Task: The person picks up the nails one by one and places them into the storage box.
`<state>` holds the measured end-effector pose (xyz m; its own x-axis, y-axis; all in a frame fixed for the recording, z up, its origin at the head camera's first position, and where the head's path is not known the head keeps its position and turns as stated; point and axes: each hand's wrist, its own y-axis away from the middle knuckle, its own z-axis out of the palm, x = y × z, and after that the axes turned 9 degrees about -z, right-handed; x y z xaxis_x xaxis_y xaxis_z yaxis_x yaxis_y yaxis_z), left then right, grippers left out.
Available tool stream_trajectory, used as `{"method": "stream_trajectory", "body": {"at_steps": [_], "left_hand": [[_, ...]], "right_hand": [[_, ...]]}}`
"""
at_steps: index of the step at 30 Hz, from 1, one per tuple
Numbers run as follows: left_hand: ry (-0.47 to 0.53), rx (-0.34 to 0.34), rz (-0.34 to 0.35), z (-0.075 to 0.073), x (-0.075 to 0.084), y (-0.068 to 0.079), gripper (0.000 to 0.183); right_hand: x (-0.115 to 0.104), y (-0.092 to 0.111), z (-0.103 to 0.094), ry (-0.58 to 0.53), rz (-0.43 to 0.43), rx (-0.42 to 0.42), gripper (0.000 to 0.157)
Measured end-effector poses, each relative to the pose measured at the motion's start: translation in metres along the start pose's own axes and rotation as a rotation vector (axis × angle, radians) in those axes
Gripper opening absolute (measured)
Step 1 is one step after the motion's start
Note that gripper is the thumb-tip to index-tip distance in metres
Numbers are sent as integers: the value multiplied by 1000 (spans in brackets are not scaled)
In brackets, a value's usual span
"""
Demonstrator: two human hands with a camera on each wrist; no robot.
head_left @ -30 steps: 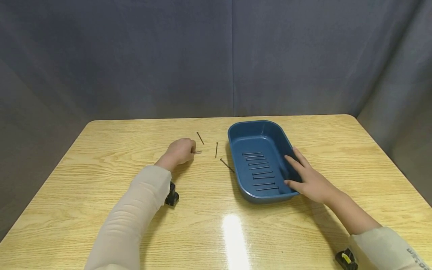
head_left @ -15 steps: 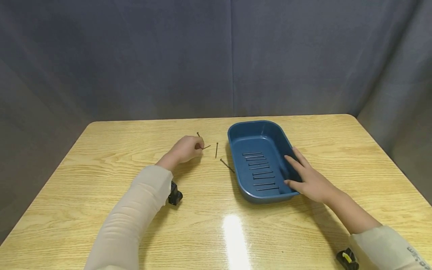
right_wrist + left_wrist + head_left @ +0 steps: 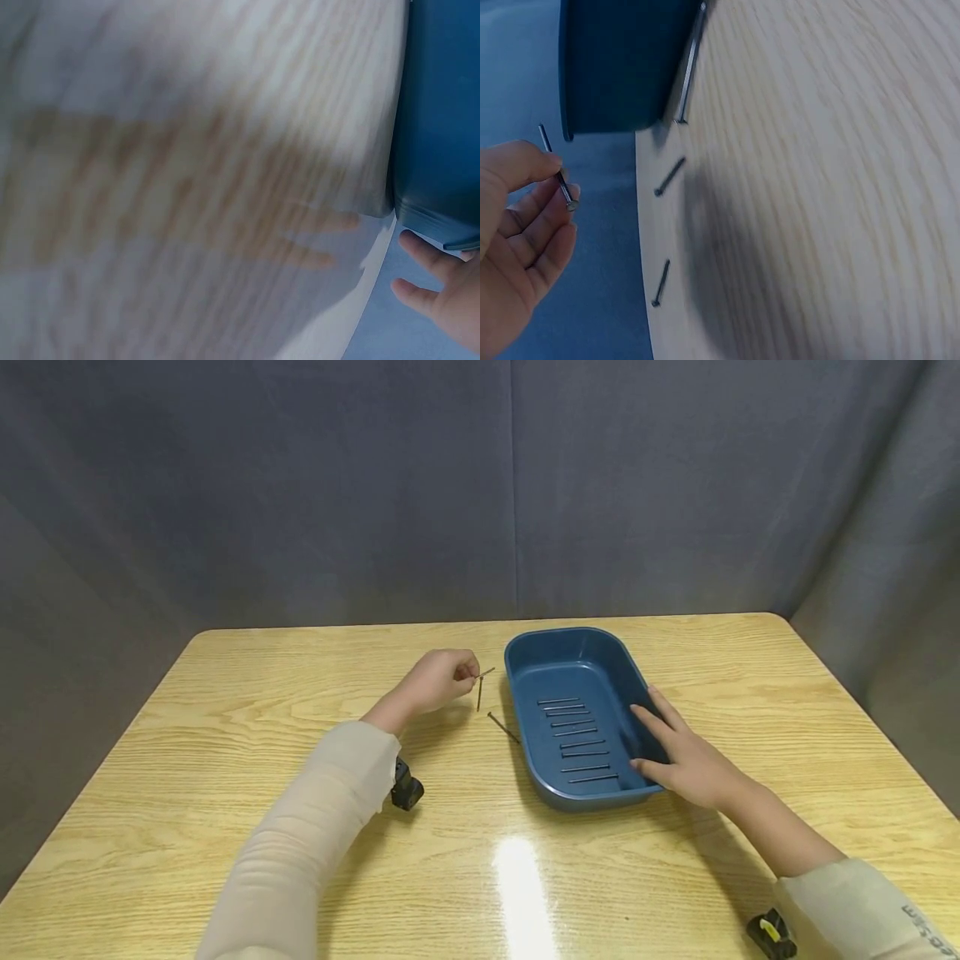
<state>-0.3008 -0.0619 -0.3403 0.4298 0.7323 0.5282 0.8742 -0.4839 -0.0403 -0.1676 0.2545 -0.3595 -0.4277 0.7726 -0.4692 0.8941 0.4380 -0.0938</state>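
Note:
My left hand pinches a nail between thumb and fingers, held above the table, left of a blue plastic tray. Close under that hand in the head view lies a second nail. Another nail lies by the tray's left wall. A third loose nail shows in the left wrist view and is hidden behind the hand in the head view. Inside the tray, several nails lie in a roughly parallel column. My right hand rests at the tray's right rim with fingers extended, some over the rim, others outside.
The wooden table ends at a grey curtain behind it. Small black devices hang at both wrists, the left one close over the tabletop. A bright light reflection lies in front of the tray.
My left hand has lifted the nail and carried it right and slightly farther back, toward the tray. It now covers the farthest loose nail. The right hand and tray have stayed put.

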Motion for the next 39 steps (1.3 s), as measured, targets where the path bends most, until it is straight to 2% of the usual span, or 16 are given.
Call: {"method": "stream_trajectory", "body": {"at_steps": [12,27,34,39], "left_hand": [[83,37,13,2,26,-9,7],[148,-21,57,18,57,-23,12],[98,-35,141,28,69,-28,11],[8,-48,157,33,71,-30,11]], "right_hand": [[-2,-1,-1,5,-3,-15,67],[-1,1,-1,5,4,-22,70],[0,1,0,16,6,-13,71],[-1,0,1,1,-2,-10,71]]}}
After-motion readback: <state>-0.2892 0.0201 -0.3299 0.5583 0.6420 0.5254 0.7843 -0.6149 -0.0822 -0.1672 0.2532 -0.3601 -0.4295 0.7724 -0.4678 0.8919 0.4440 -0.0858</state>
